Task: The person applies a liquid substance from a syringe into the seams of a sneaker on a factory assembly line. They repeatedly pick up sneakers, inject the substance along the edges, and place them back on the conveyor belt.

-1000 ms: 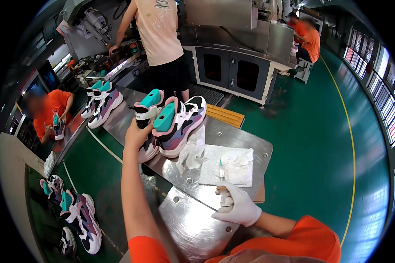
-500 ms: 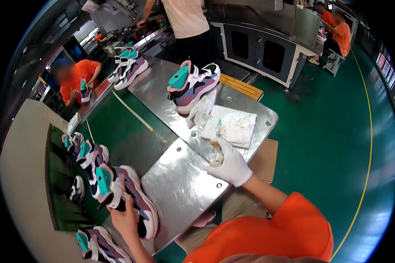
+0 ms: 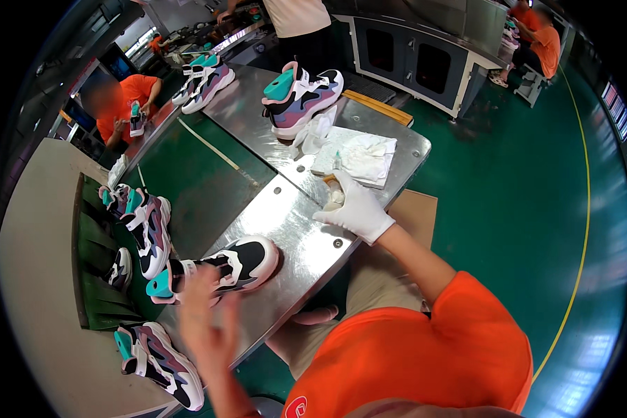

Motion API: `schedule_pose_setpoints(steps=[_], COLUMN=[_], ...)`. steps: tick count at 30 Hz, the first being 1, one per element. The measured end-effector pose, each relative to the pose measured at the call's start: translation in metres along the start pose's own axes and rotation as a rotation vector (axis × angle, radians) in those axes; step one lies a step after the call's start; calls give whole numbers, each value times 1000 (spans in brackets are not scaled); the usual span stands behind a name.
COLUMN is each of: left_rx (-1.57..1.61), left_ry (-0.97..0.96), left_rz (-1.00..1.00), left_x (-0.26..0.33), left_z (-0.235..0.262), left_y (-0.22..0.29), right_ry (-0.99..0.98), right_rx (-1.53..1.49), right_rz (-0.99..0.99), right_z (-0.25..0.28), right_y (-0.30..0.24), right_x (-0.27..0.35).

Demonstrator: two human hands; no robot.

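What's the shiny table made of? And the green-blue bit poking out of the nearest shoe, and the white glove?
The table looks like smooth metal, maybe steel: it's silvery with bright glare and round fastener heads. The green-blue bit in the nearest shoe could be plastic, since it's one even colour. The white glove seems to be thin fabric, matte and softly creased, though I can't see any weave.

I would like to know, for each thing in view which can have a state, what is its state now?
left hand, bare, open, blurred
right hand, white-gloved, closed around a small object
near sneaker, partly hidden by the left hand, teal insert in its opening
far sneaker, upright on the metal table, also filled with teal
white cloth beside the far sneaker, crumpled
grey cabinet doors, closed
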State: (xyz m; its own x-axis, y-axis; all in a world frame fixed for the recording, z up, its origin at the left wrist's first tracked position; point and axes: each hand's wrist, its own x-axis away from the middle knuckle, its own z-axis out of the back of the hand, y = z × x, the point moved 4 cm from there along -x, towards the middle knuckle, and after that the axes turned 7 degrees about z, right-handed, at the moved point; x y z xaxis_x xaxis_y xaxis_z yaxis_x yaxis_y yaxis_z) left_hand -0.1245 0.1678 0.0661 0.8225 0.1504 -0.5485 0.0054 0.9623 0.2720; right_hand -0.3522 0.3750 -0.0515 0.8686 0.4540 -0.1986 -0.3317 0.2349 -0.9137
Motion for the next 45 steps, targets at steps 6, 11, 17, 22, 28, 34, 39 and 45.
schedule_pose_setpoints(steps=[6, 11, 17, 22, 28, 34, 39, 45], left_rx=[87, 32, -190, -202, -216, -166, -145, -122], left_ry=[-578, -486, -118, -86, 67, 39, -20, -21], left_rz=[314, 404, -82, -93, -107, -22, -21, 20], left_x=[-48, -40, -10, 35, 52, 43, 37, 37], left_z=[14, 11, 16, -11, -29, -28, -26, -25], left_y=[-108, -105, -47, -24, -9, -9, -12, -13], right_ry=[-2, -173, -191, -275, -496, -968, -902, -961], right_rx=[170, 214, 108, 202, -327, -837, -1117, -1255], right_rz=[204, 39, 96, -102, -238, -183, -240, -309], right_z=[13, 14, 32, 20, 19, -34, -64, -79], right_y=[-24, -14, -26, -20, -70, -86, -58, -57], right_x=[6, -11, -24, -35, -27, -39, -34, -37])
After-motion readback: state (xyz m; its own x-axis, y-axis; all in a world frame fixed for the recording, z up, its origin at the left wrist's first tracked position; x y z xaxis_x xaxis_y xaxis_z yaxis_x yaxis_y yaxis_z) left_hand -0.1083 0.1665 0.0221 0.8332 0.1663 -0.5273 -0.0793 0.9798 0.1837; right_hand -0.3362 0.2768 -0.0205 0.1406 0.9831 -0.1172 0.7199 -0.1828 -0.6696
